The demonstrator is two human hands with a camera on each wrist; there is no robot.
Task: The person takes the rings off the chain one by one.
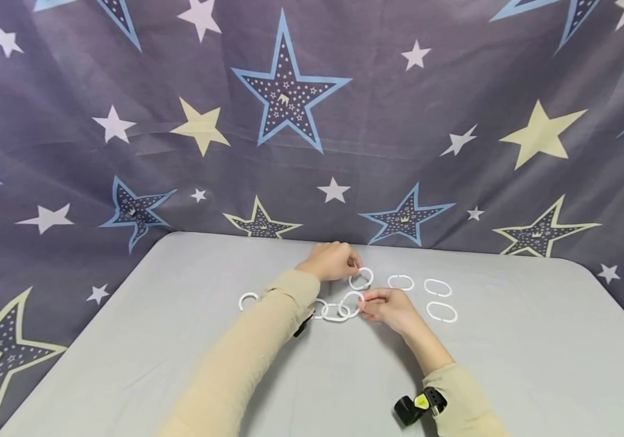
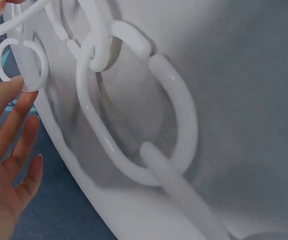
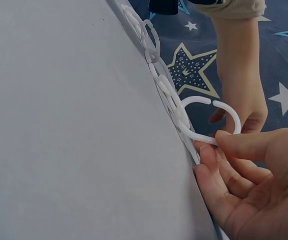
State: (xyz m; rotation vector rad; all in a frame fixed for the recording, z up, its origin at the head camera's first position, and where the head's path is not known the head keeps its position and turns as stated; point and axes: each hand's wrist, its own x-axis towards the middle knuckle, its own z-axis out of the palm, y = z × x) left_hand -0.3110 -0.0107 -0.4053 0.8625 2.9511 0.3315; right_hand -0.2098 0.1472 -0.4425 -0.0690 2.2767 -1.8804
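White loose link (image 2: 44,65) pinched at rim between thumb and fingertip of left hand (image 1: 329,261), other fingers partly spread. Right hand (image 1: 391,308): thumb and fingers pinch split end link (image 3: 199,136) of chain (image 1: 334,319). Head view, from right hand: loose link at ten o'clock; chain toward nine, partly behind left sleeve (image 1: 257,346); three spare links (image 1: 440,303) at one to three, on grey table (image 1: 99,340). Risk, judged: tilted end link may shed neighbour through gap; slack pinch may drop loose link.

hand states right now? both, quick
Left hand: closed, pinching a separate white link.
Right hand: closed, pinching the end link of the white chain.
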